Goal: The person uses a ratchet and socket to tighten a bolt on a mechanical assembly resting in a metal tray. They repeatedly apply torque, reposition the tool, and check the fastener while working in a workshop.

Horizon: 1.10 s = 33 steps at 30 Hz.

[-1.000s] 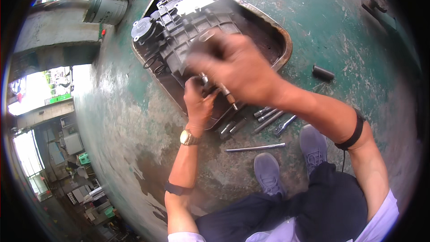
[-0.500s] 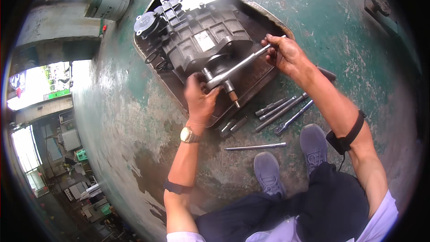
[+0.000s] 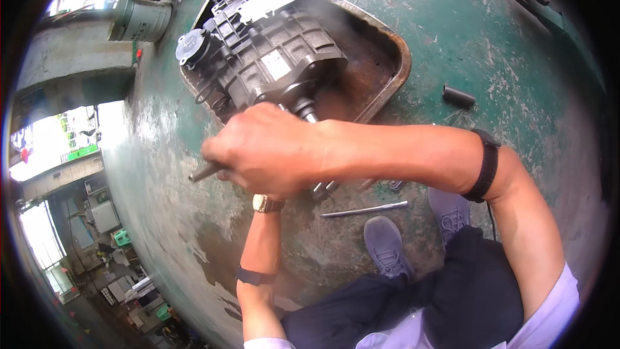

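Observation:
My right hand reaches across to the left, in front of the metal gearbox. Its fingers are closed round the ratchet wrench, whose handle end sticks out past the knuckles at lower left. The wrench's head is hidden behind the hand. Just below, my left wrist wears a watch; the left hand itself lies behind the right one, so its fingers do not show. Part of the gearbox's shaft is visible just above my right wrist. The gearbox lies in a dark, rimmed metal tray.
A thin steel extension bar lies on the green, worn floor before my shoes. Other tools are partly covered by my right forearm. A dark tube-shaped piece lies to the right. A bucket stands at far left.
My right hand has swung the wrench handle from the right side across to the left, over my left hand. The view has shifted slightly, so the tray appears further left.

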Tool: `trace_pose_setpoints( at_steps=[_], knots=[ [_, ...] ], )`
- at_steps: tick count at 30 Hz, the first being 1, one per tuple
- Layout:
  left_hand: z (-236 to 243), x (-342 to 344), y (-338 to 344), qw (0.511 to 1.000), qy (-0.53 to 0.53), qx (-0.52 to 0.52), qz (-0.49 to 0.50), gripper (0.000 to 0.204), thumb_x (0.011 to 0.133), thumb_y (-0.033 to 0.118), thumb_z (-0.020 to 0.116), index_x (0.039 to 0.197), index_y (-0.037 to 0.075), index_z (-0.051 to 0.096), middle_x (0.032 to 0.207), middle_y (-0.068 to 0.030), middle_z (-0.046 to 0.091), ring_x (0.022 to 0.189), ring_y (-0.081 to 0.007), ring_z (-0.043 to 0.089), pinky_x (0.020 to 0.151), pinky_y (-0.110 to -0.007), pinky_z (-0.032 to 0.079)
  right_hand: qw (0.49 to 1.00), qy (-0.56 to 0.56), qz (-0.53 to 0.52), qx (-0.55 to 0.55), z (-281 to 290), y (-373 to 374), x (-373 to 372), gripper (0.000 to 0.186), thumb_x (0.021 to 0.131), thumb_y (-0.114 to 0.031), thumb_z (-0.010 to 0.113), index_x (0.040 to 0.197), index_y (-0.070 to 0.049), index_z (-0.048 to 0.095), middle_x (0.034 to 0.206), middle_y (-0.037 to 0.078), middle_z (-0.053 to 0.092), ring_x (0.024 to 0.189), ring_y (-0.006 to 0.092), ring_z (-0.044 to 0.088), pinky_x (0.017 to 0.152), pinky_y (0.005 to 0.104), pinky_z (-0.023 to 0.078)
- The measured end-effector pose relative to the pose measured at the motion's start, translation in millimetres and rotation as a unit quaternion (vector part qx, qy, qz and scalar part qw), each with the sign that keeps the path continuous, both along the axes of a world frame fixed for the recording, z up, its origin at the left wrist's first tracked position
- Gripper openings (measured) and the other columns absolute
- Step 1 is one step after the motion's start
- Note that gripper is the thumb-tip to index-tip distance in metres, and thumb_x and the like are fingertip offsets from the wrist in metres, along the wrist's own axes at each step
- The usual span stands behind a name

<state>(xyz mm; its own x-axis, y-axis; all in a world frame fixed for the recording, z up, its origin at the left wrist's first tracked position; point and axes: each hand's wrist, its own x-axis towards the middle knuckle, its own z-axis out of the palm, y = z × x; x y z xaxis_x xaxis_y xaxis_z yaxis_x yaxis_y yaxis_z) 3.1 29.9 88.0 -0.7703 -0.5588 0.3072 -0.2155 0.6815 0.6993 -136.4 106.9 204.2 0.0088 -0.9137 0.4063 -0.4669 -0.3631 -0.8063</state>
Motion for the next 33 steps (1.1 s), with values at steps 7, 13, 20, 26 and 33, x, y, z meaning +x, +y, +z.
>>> trace_pose_setpoints(
  at_steps=[7,13,20,26,33],
  knots=[
    [-1,2,-6,0.989,-0.055,0.119,0.069,0.045,0.071,-0.002,0.077,0.107,0.001,0.050,0.092,-0.0041,0.059,0.073,-0.0080,0.055,0.064,-0.022,0.048,0.725,-0.619,-0.249,0.171,-94,49,-82,0.013,0.093,-0.017,0.059,0.096,-0.005,0.062,0.082,0.003,0.064,0.064,0.0100,0.055,0.065,0.0317,0.052],
    [2,0,-3,0.990,-0.028,0.129,0.049,0.045,0.072,-0.002,0.077,0.108,0.000,0.050,0.091,-0.0045,0.060,0.075,-0.0105,0.057,0.066,-0.024,0.050,0.644,-0.690,-0.260,0.204,-108,47,-80,0.013,0.095,-0.020,0.060,0.099,-0.007,0.059,0.084,0.003,0.064,0.059,0.0043,0.053,0.056,0.0237,0.050],
    [-7,-2,-4,0.997,0.017,0.072,0.039,0.046,0.070,0.010,0.084,0.101,-0.001,0.051,0.087,-0.0102,0.062,0.071,-0.0171,0.062,0.062,-0.031,0.050,0.992,-0.096,-0.031,0.075,-4,12,-10,0.028,0.090,-0.028,0.063,0.098,-0.001,0.065,0.086,0.019,0.068,0.083,0.0349,0.068,0.077,0.0442,0.053],
    [-9,2,-6,0.998,-0.013,0.040,0.056,0.043,0.070,0.010,0.084,0.098,-0.001,0.053,0.088,-0.0109,0.061,0.073,-0.0185,0.062,0.063,-0.033,0.050,0.978,-0.148,-0.148,0.006,-23,10,-25,0.028,0.089,-0.028,0.064,0.091,0.000,0.066,0.074,0.015,0.068,0.067,0.0280,0.067,0.064,0.0410,0.053],
    [-1,-1,-6,0.997,-0.046,0.042,0.050,0.052,0.066,0.001,0.082,0.106,-0.001,0.049,0.084,-0.0118,0.060,0.067,-0.0181,0.058,0.061,-0.031,0.049,0.594,-0.698,-0.287,0.280,-130,64,-91,0.009,0.097,-0.019,0.055,0.096,-0.011,0.060,0.087,0.003,0.068,0.056,0.0057,0.053,0.052,0.0268,0.052]
  ],
)
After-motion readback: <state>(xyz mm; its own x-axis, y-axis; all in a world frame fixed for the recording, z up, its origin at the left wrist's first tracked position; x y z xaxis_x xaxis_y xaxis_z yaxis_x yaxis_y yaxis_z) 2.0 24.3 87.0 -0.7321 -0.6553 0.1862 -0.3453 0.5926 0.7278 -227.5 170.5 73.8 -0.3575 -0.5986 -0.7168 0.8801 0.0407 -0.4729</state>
